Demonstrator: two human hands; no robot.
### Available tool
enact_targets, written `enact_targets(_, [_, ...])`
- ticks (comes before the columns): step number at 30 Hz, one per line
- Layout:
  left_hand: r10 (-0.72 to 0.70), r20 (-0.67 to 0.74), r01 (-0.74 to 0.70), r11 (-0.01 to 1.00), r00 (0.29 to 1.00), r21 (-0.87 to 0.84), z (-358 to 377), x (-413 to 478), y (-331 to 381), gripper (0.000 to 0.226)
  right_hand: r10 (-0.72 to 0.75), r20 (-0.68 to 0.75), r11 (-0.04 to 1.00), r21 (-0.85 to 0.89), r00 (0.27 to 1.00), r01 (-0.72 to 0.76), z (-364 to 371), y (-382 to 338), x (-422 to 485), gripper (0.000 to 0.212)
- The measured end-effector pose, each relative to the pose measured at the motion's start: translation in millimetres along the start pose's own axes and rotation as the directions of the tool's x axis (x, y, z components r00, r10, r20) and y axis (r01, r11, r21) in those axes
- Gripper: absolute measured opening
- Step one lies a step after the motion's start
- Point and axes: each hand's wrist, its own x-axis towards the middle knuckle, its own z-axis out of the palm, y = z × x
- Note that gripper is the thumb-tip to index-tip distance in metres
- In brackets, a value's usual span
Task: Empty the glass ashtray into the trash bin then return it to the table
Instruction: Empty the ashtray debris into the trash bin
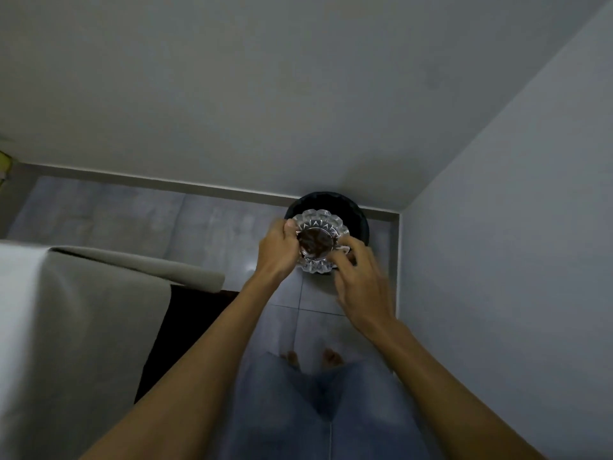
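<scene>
The cut-glass ashtray (320, 239) with dark residue in its middle is held over the round black trash bin (360, 217), which stands on the floor in the corner of two walls. My left hand (278, 249) grips the ashtray's left rim. At the ashtray's lower right edge is my right hand (360, 280), its fingers touching the rim and blurred by motion. The table is not in view.
A bed or sofa with a grey cover (83, 310) fills the left side, with a dark base (185, 327) beside my legs. Grey tiled floor (132, 210) runs along the back wall. The right wall (514, 260) stands close by.
</scene>
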Motion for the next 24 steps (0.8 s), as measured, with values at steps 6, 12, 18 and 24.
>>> enact_targets(6, [-0.049,0.042,0.048,0.998,0.998,0.041,64.2,87.3,-84.4,0.043,-0.069,-0.022,0.997,0.043,0.997,0.07,126.1,71.3,27.4,0.014])
enact_targets(12, [-0.031,-0.022,0.033,0.996,0.999,0.08,106.9,168.8,-153.4,0.048,-0.174,-0.074,0.983,0.053,0.982,0.178,226.0,125.9,58.0,0.019])
enact_targets(18, [0.103,-0.343,-0.121,0.992,0.933,-0.031,154.0,223.9,-210.9,0.048,-0.149,-0.099,0.977,0.14,0.984,0.162,293.2,160.0,85.2,0.023])
enact_targets(24, [0.218,-0.339,-0.246,0.969,0.915,-0.041,204.0,238.3,-262.6,0.048,0.109,-0.115,0.891,0.452,0.987,-0.046,328.2,165.5,94.4,0.019])
